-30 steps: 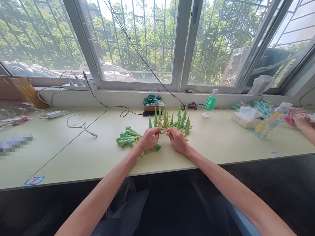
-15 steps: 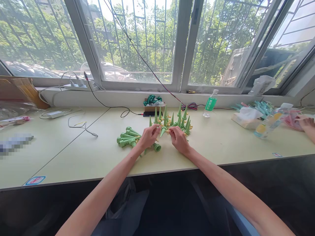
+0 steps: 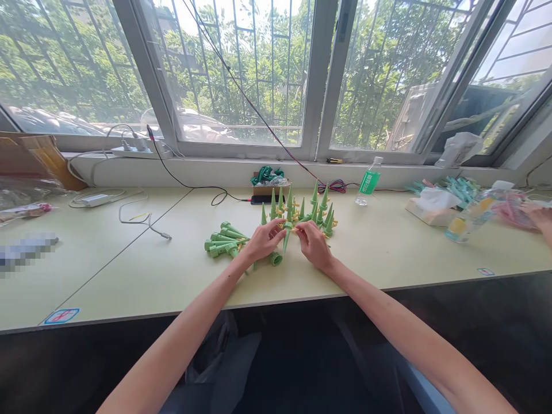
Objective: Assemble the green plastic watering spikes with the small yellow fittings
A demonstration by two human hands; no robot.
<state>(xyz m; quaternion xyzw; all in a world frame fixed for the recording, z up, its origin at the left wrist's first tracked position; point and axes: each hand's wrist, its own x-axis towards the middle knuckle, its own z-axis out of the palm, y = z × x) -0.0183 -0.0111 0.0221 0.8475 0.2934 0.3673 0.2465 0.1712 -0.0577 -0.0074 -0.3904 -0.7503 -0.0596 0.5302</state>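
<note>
Between my two hands is a green plastic plant watering spike [image 3: 286,240], its narrow tip pointing down toward me. My left hand [image 3: 264,240] is closed on the spike's upper part from the left side. On the right, my right hand [image 3: 314,246] pinches the small yellow valve [image 3: 295,230] at the spike's side. Just behind the hands, several green spikes with yellow side pieces [image 3: 325,201] stand tip up. More green spikes [image 3: 222,241] lie in a pile left of my left hand, and one open threaded cap [image 3: 276,259] faces me below it.
Behind the spikes are a phone [image 3: 259,199] and a small box with green wrapping [image 3: 269,177]. A green-labelled bottle [image 3: 369,181], a tissue box [image 3: 431,208] and a larger bottle [image 3: 478,211] stand rightward. Another person's hand [image 3: 539,214] is at the far right. Cables [image 3: 146,221] lie left.
The spike has turned so its tip points more steeply downward. My left fingers have shifted lower and loosened slightly around it. The right hand has stayed in place.
</note>
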